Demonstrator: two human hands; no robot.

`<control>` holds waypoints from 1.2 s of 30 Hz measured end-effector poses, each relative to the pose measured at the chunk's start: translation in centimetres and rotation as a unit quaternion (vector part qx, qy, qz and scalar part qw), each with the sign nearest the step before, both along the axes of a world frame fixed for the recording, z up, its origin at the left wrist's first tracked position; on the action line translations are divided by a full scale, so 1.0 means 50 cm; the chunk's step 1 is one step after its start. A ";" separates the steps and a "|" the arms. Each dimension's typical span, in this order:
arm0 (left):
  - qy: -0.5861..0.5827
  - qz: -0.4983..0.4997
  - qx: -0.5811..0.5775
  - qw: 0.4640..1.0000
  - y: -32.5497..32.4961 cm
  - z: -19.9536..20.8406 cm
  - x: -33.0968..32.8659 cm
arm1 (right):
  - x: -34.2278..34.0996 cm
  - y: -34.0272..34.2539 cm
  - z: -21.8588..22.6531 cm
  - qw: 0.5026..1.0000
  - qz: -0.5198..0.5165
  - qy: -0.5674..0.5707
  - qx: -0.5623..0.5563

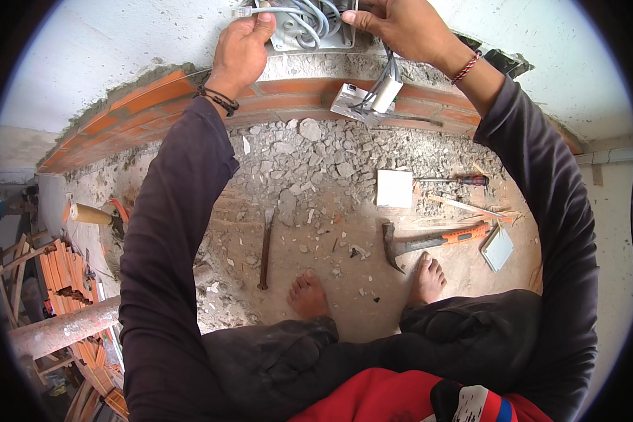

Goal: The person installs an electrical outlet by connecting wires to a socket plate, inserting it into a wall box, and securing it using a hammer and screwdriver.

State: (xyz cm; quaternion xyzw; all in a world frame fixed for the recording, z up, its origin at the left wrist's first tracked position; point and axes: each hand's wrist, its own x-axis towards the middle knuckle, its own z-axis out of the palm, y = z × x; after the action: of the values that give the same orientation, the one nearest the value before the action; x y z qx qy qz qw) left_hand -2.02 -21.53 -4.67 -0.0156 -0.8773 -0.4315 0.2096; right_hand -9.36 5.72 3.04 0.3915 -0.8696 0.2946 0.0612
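A white wall box (334, 43) sits in the wall at the top edge, with coiled grey network cables (309, 21) inside. My left hand (240, 56) is closed at the box's left side, its thumb against a cable that ends in a clear plug (243, 12). At the box's right side is my right hand (401, 27), thumb bent in over the cables. Its fingertips run out of the picture, so what it pinches is hidden. Below the box, thin grey wires hang down to a white device (350, 98) and a small white cylinder-like part (387, 94).
Broken rubble (309, 151) lies along the brick strip (288, 102). On the floor are a chisel-like bar (266, 250), a claw hammer (429, 243), a screwdriver (464, 181), a white square plate (394, 189) and another plate (498, 249). My bare feet (309, 295) stand close by. Bricks (67, 271) are stacked at left.
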 end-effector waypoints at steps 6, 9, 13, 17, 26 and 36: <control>-0.007 0.019 -0.020 1.000 -0.009 -0.005 -0.002 | -0.002 0.003 0.003 1.000 0.005 0.000 0.001; -0.002 -0.021 0.029 0.999 -0.013 -0.010 -0.006 | 0.000 0.003 0.004 1.000 0.008 0.000 0.000; -0.007 -0.063 0.099 0.993 -0.025 -0.023 -0.017 | 0.001 0.007 0.003 1.000 0.009 0.002 0.002; -0.003 -0.071 0.110 0.991 -0.021 -0.022 -0.015 | 0.004 0.009 0.002 1.000 0.010 0.002 0.004; 0.017 -0.007 0.090 0.996 0.019 -0.013 -0.002 | 0.009 0.013 -0.003 1.000 0.011 0.005 0.007; -0.012 -0.056 0.115 0.992 -0.014 -0.018 -0.013 | 0.009 0.012 -0.001 1.000 0.015 0.006 0.009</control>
State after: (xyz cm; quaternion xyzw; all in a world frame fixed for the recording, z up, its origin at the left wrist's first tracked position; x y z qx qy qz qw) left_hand -2.68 -22.23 -5.59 -0.0352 -0.8218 -0.5411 0.1753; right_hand -8.89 6.29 2.98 0.4064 -0.8660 0.2855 0.0583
